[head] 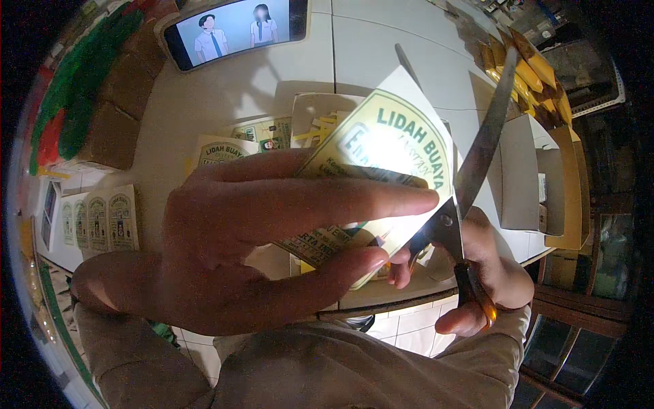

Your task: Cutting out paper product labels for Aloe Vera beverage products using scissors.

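Observation:
My left hand point(230, 214) pinches a printed paper label point(352, 148) between thumb and fingers, in mid-air above the table. Green lettering in an arched frame covers the label, and a bright light glares off it. In my right hand point(485, 266) is a pair of scissors point(485, 143) with dark handles. Its blades stand apart, one in front of the label's right edge and the other partly hidden behind it. A thin white strip of paper runs beside that edge near the pivot. Behind my left hand lie more printed labels point(225, 148), partly covered.
A smartphone point(235, 36) showing a cartoon rests at the table's far side. Labels point(102, 220) lie at the left, near cardboard boxes point(115, 133). A shallow box point(319, 102) holds yellow scraps. Open cartons point(518, 179) and yellow packets point(531, 66) stand at the right.

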The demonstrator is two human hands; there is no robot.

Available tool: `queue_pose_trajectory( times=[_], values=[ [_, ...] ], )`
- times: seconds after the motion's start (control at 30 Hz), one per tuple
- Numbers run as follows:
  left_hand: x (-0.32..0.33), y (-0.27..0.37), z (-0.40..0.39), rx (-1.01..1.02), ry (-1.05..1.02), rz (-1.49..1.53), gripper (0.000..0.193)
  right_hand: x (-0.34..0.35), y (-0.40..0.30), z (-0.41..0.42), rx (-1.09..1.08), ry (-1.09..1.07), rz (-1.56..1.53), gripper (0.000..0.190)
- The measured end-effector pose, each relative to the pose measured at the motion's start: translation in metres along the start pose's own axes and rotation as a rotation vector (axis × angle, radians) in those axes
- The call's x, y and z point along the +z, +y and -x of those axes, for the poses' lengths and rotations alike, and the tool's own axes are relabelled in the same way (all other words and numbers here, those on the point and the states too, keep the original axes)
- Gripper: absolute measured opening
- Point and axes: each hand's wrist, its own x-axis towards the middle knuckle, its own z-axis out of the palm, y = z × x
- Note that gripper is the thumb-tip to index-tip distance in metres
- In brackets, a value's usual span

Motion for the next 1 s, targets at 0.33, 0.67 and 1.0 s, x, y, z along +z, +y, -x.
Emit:
queue_pose_trajectory(
  times=[0.33, 0.67, 1.0],
  values=[
    [0.0011, 0.0003, 0.0003, -0.034, 0.026, -0.082, 0.031, -0.0023, -0.0004, -0.0004, 0.003, -0.019, 0.06, 0.067],
    [-0.0017, -0.0022, 0.0011, -0.034, 0.054, -0.08, 0.034, -0.0019, 0.0015, 0.0036, 0.061, -0.011, -0.045, 0.067],
    [-0.0057, 0.0007, 0.0004, -0.056, 0.043, -0.197, 0.037, -0.0007, 0.0032, 0.0006, 0.001, 0.024, -0.077, 0.051]
  ],
)
